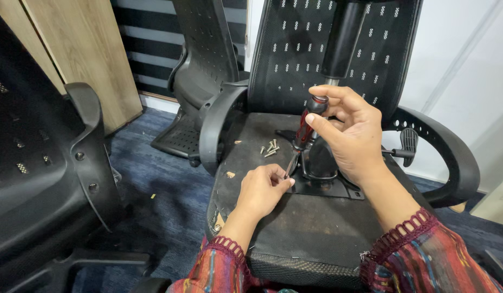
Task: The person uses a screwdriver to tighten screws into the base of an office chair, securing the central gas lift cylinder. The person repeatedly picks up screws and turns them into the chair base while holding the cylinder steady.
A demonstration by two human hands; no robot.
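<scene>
Screwdriver point(304, 126) gripped by right hand point(346, 133); left hand point(260, 190) fingers pinch its tip at plate point(338, 190). Judged: seating screw; next needs alignment.

No packages, labels, signs or screens.

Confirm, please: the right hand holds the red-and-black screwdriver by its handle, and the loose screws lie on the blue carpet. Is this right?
Not quite. The head view shows the loose screws lying on the upturned seat underside, not the carpet. The right hand does hold the red-and-black screwdriver.
</scene>
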